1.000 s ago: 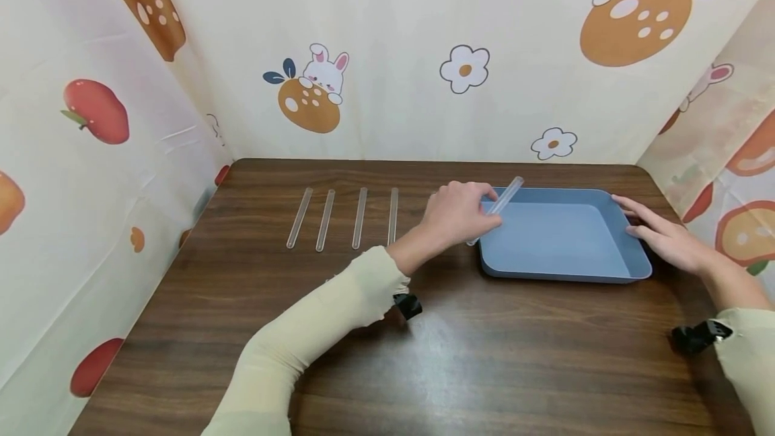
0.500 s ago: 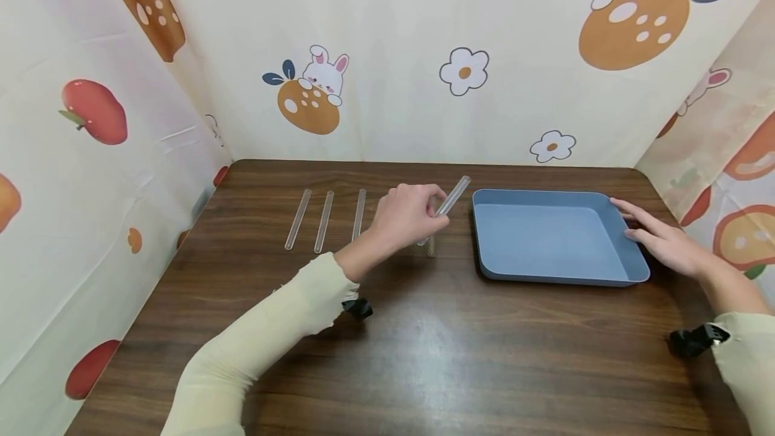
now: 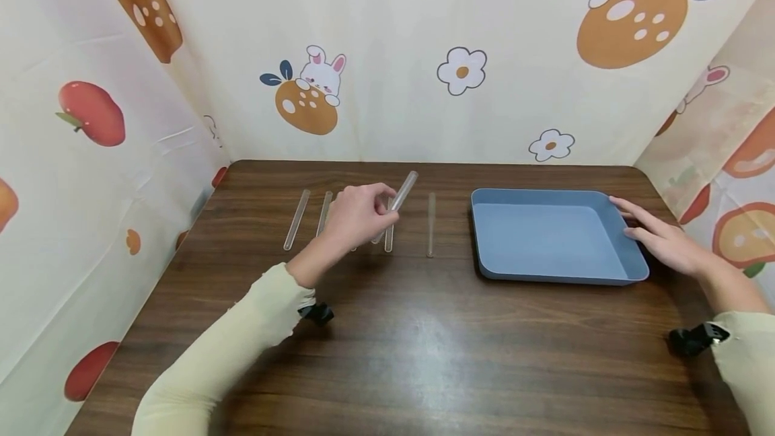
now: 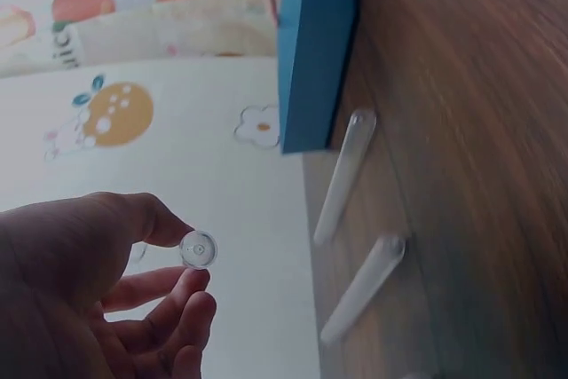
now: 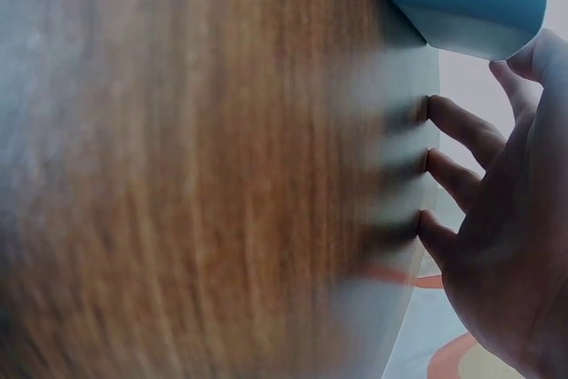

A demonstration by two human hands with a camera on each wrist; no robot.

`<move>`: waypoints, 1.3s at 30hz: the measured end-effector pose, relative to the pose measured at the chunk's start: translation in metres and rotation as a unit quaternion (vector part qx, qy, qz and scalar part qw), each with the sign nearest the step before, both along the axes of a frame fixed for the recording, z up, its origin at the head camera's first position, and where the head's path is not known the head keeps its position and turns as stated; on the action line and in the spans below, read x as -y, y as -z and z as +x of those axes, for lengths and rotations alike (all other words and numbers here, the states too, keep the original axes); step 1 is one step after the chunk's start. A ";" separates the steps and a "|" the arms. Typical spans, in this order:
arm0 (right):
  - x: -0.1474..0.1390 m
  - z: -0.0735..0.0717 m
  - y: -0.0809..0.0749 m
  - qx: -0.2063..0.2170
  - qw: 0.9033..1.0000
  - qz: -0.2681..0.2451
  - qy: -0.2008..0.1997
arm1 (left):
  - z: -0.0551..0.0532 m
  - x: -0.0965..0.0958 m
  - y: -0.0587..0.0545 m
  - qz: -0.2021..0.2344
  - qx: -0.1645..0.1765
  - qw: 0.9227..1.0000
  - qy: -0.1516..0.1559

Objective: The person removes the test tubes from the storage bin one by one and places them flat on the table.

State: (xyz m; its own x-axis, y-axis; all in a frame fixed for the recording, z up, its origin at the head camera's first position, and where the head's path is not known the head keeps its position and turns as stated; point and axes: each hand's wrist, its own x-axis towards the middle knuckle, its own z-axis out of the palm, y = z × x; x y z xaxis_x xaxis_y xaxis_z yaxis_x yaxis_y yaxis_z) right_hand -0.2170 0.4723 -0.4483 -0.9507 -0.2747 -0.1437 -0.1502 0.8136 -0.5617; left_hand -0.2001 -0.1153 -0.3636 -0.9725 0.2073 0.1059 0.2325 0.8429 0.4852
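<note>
My left hand (image 3: 357,214) pinches a clear test tube (image 3: 404,190) between thumb and fingers, tilted, above a row of similar tubes. In the left wrist view the held test tube (image 4: 199,249) shows end-on at the fingertips. On the table lie several more clear tubes, among them the leftmost tube (image 3: 297,221) and the rightmost tube (image 3: 431,224); the left hand partly covers those between. At the right, my right hand (image 3: 662,237) rests against the right side of a shallow blue tray (image 3: 560,281). Its fingers (image 5: 461,130) are spread and loosely bent, with thumb at the tray corner.
The brown wooden table (image 3: 424,355) reaches back to a printed curtain (image 3: 387,86), which also hangs along both sides. Between the rightmost tube and the tray is a narrow strip of bare tabletop. Nothing lies inside the tray.
My left hand has moved left, away from the tray's left edge, carrying the tube over the row. The rightmost tube on the table has come into full view. The right hand stays put.
</note>
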 end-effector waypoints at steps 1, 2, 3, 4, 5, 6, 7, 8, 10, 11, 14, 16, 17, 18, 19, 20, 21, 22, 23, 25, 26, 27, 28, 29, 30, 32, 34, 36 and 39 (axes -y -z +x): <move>0.000 0.000 0.000 -0.001 1.000 0.001 0.000 | 0.001 0.006 -0.001 0.003 -0.001 1.000 -0.007; 0.000 0.000 0.000 -0.002 1.000 0.002 -0.001 | 0.001 0.011 -0.002 0.006 -0.003 1.000 -0.013; 0.000 0.000 -0.001 -0.002 1.000 0.002 -0.002 | 0.002 0.017 -0.002 0.007 -0.005 1.000 -0.018; 0.000 0.000 -0.001 -0.002 1.000 0.002 -0.002 | 0.003 0.022 -0.003 0.008 -0.006 1.000 -0.023; 0.000 0.000 -0.001 -0.003 1.000 0.003 -0.002 | 0.004 0.028 -0.004 0.008 -0.009 0.999 -0.029; 0.000 0.000 -0.001 -0.005 1.000 0.003 -0.002 | 0.005 0.034 -0.005 0.008 -0.010 0.999 -0.036; 0.000 0.000 -0.002 -0.005 1.000 0.004 -0.001 | 0.006 0.039 -0.005 0.009 -0.012 0.999 -0.041; -0.001 0.000 -0.002 -0.004 1.000 0.005 0.000 | 0.007 0.045 -0.005 0.010 -0.013 0.999 -0.046; -0.001 0.001 -0.003 -0.001 1.000 0.008 0.001 | 0.008 0.055 -0.005 0.011 -0.012 0.998 -0.056; -0.001 0.001 -0.003 0.001 1.000 0.009 0.001 | 0.009 0.061 -0.005 0.010 -0.011 0.998 -0.062; -0.002 0.002 -0.003 0.007 1.000 0.008 0.001 | 0.009 0.076 -0.004 0.008 -0.006 0.997 -0.073; -0.003 0.002 -0.001 0.005 1.000 0.005 0.000 | 0.011 0.086 -0.003 0.008 -0.002 0.997 -0.080; -0.003 0.002 0.000 0.003 1.000 0.004 -0.001 | 0.011 0.091 -0.003 0.008 -0.001 0.996 -0.085; -0.003 0.002 0.000 0.002 1.000 0.003 -0.002 | 0.012 0.096 -0.003 0.009 -0.001 0.996 -0.089; -0.002 0.002 0.000 0.000 1.000 0.003 -0.002 | 0.013 0.100 -0.002 0.010 -0.001 0.996 -0.094; -0.002 0.002 0.001 -0.002 1.000 0.002 -0.002 | 0.014 0.105 -0.002 0.010 -0.002 0.995 -0.098; -0.002 0.002 0.001 -0.004 1.000 0.001 -0.002 | 0.015 0.110 -0.001 0.010 -0.003 0.995 -0.102; -0.002 0.002 0.001 -0.006 1.000 0.001 -0.002 | 0.016 0.114 -0.001 0.007 -0.004 0.994 -0.107; -0.001 0.002 0.001 -0.006 1.000 0.001 -0.001 | 0.018 0.119 0.000 0.006 -0.004 0.994 -0.111; -0.001 0.002 0.002 -0.007 1.000 0.002 0.001 | 0.020 0.128 0.001 0.001 -0.003 0.993 -0.121; 0.000 0.002 0.002 -0.007 1.000 0.002 0.001 | 0.021 0.133 0.001 -0.003 -0.004 0.992 -0.126; 0.000 0.002 0.002 -0.007 1.000 0.003 0.002 | 0.022 0.138 0.002 -0.006 -0.005 0.991 -0.131; 0.000 0.002 0.001 -0.008 1.000 0.003 0.002 | 0.023 0.143 0.002 -0.010 -0.006 0.991 -0.137; 0.001 0.002 0.001 -0.008 1.000 0.004 0.003 | 0.024 0.148 0.003 -0.013 -0.007 0.990 -0.141; 0.001 0.003 0.001 -0.008 1.000 0.004 0.003 | 0.024 0.152 0.003 -0.014 -0.009 0.989 -0.147; 0.001 0.003 0.000 -0.008 1.000 0.005 0.003 | 0.026 0.160 0.004 -0.016 -0.011 0.988 -0.155; 0.001 0.003 -0.001 -0.007 1.000 0.008 0.005 | 0.027 0.167 0.005 -0.011 -0.013 0.987 -0.163; 0.001 0.004 -0.001 -0.004 1.000 0.010 0.005 | 0.028 0.174 0.005 -0.008 -0.016 0.985 -0.170; 0.001 0.003 -0.002 -0.003 1.000 0.011 0.004 | 0.029 0.182 0.006 -0.009 -0.020 0.983 -0.180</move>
State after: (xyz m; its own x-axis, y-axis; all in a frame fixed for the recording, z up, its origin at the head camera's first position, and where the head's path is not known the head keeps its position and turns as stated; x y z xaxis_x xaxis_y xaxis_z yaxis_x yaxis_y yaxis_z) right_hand -0.2136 0.4710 -0.4462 -0.9541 -0.2630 -0.1436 -0.1465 0.8275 -0.5419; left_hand -0.1715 -0.2975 -0.3700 -0.9783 -0.1484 0.1446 -0.0651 0.8825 0.4658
